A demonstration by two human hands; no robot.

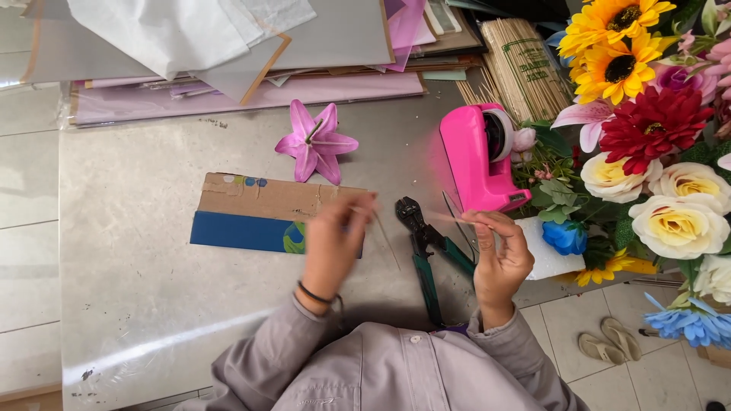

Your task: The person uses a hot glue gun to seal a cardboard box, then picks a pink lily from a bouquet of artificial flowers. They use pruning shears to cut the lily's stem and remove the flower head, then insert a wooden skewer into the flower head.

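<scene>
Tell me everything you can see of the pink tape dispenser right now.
The pink tape dispenser stands upright on the grey table, right of the loose pink lily and beside the flower arrangement. It looks like glossy plastic, with a tape roll seated in its top. Neither hand touches it; leaves press against its right side.

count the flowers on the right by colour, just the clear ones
sunflowers: 2
red flower: 1
cream roses: 3 clearly seen
blue rose: 1
pink lily: 1
total: 8
More blooms are cut off at the frame edge and left out.
</scene>
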